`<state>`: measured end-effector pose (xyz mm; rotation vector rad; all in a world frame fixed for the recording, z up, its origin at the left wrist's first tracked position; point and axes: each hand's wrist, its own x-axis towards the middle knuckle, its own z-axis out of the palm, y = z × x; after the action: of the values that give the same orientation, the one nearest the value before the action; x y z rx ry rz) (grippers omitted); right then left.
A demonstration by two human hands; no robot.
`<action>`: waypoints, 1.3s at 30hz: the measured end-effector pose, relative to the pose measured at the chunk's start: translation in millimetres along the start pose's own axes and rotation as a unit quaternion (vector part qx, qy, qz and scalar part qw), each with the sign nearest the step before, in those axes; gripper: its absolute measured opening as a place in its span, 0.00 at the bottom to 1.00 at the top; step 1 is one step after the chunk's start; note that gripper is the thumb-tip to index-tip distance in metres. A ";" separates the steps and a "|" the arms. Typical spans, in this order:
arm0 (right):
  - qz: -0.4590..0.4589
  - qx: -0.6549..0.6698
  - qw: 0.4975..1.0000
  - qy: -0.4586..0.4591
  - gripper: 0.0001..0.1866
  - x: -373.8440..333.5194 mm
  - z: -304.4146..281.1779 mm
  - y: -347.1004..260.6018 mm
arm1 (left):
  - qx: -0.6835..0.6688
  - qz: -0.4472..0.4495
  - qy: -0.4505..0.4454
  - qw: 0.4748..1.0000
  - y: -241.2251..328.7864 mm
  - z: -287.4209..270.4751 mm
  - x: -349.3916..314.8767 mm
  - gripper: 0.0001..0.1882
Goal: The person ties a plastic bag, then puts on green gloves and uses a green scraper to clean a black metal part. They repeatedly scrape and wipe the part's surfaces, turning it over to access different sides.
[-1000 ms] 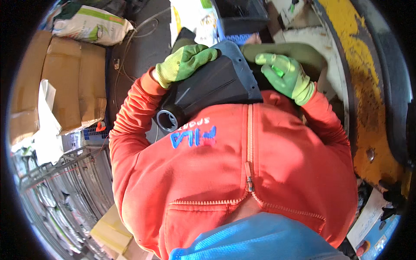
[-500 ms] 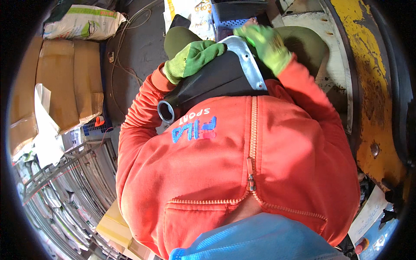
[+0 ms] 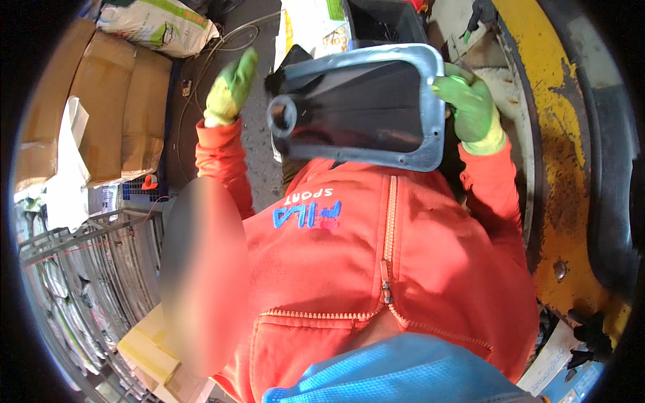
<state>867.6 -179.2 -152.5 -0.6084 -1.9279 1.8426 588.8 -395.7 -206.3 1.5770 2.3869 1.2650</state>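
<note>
A black funnel-shaped housing [image 3: 363, 97] with a wide silver metal rim lies sideways in front of my chest. Its broad mouth faces up toward me, and a round silver collar marks the narrow end on the left. On the right, my right hand [image 3: 474, 107], in a green and yellow glove, grips the rim at its upper right side, thumb over the edge. My left hand [image 3: 232, 87], gloved alike, is raised to the left of the collar, apart from the housing. Its fingers are stretched out and nothing is in them.
Beyond the housing stand a dark plastic bin [image 3: 386, 23] and a white sack [image 3: 316, 27]. Cardboard boxes [image 3: 104, 101] and another sack [image 3: 158, 27] line the left, above a metal rack [image 3: 101, 269]. A worn yellow frame [image 3: 561, 134] runs along the right.
The housing has turned so its open mouth shows. My left hand has let go and moved up and left. My right hand has shifted right, onto the rim.
</note>
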 end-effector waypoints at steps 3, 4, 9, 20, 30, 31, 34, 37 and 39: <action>-0.032 0.016 0.997 0.075 0.09 -6.0 -7.6 -5.5 | -0.172 -0.133 -0.001 0.976 -8.2 16.6 -18.4 0.21; -0.028 0.007 0.997 0.073 0.09 -11.2 -8.1 -5.2 | -0.152 -0.063 0.093 0.982 -9.2 20.3 -19.3 0.22; 0.132 -0.051 0.982 -0.123 0.17 -26.4 -16.1 -16.0 | 0.162 0.138 0.185 0.959 -42.6 -17.5 33.9 0.11; -0.357 -0.529 0.762 -0.107 0.18 -60.3 11.1 61.0 | -0.272 -0.193 -0.029 0.942 -39.5 10.5 31.5 0.15; -0.405 -0.494 0.768 -0.035 0.15 -6.9 52.9 59.7 | -0.279 -0.204 0.013 0.938 -11.3 6.6 14.5 0.17; -0.409 -0.494 0.767 -0.016 0.14 9.4 55.0 59.4 | -0.293 -0.195 -0.001 0.936 -9.7 7.4 20.0 0.17; -0.398 -0.463 0.791 0.042 0.10 65.4 52.1 60.7 | -0.404 -0.129 -0.050 0.904 -1.9 13.8 36.9 0.17; -0.461 -0.456 0.756 0.083 0.11 130.9 40.3 53.5 | -0.359 -0.146 -0.055 0.920 10.5 22.6 56.6 0.18; -0.365 -0.356 0.857 0.076 0.11 154.4 33.0 41.1 | -0.252 -0.089 -0.042 0.963 19.6 26.8 69.4 0.19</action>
<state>723.1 -117.5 -196.6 -0.1432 -2.2647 0.5832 580.8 -322.4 -184.5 1.2073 1.8921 1.5643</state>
